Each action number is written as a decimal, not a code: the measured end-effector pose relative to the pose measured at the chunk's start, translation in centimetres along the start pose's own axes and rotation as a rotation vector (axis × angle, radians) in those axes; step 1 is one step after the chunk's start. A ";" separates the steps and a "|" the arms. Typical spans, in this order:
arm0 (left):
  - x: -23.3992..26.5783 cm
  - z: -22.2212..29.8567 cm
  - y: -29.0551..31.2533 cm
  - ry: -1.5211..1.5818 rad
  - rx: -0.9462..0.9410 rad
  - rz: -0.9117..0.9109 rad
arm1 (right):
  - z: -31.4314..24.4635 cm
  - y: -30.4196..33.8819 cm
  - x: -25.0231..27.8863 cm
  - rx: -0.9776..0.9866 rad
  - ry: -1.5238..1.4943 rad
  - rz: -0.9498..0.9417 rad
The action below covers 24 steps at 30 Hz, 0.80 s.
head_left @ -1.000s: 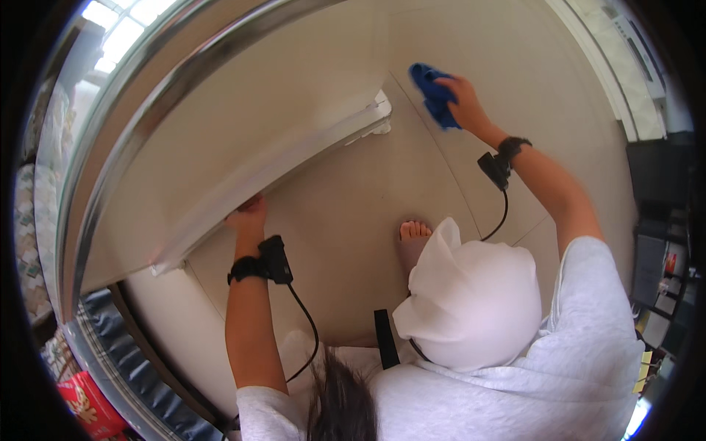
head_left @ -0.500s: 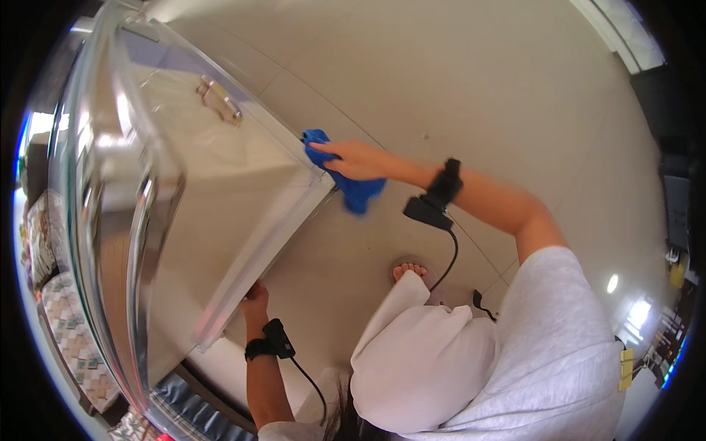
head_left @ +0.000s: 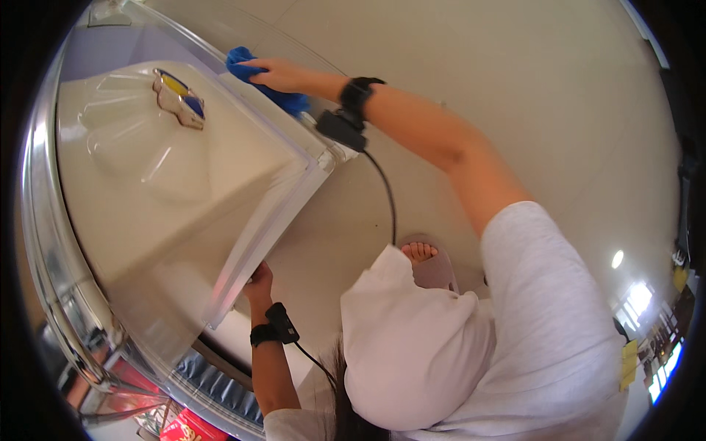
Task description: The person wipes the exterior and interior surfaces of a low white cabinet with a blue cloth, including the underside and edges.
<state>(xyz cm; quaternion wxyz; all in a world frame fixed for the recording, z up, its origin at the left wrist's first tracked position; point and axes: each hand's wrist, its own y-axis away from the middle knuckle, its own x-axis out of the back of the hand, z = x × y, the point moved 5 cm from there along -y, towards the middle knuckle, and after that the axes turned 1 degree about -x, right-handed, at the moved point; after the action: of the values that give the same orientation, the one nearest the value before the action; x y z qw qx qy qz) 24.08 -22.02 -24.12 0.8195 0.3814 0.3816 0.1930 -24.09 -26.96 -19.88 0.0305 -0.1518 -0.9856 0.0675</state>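
My right hand is closed on a blue cloth, which lies against the far right edge of a glossy cream furniture panel. Part of the cloth hangs below the hand along that edge. The panel carries a raised shell shape with a gold-rimmed yellow and blue ornament. Lower down, my left hand is curled beside the panel's near white edge. Its fingertips are partly hidden, and what they hold cannot be made out. Both wrists wear black straps with small devices and cables.
A shiny curved metallic rim borders the furniture on the left. A dark blue quilted item and a red package lie at lower left. Pale tiled floor spreads to the right. My slippered foot stands near the middle.
My right hand has moved up and left along the panel's edge with the blue cloth. The view has shifted, showing more of the shell relief. My left hand stays by the near edge.
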 end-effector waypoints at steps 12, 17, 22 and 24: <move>0.8 -0.6 -2.0 0.155 0.083 -0.086 | 0.9 22.0 8.7 -0.511 -0.190 0.237; 0.8 -1.0 -2.1 0.215 0.024 -0.104 | -3.0 12.2 5.1 -0.261 -0.124 0.246; -0.3 -2.4 -2.6 0.201 -0.014 -0.080 | 0.4 5.0 -1.6 0.018 0.214 -0.108; 0.6 -2.2 -2.6 0.257 0.005 -0.120 | 0.7 6.4 -2.9 0.089 0.271 -0.251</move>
<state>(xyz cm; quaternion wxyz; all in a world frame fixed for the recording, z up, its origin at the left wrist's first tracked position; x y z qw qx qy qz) 22.88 -22.23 -27.34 0.7730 0.3319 0.5062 0.1900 -19.49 -21.84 -21.56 0.1776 -0.0336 -0.9798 0.0857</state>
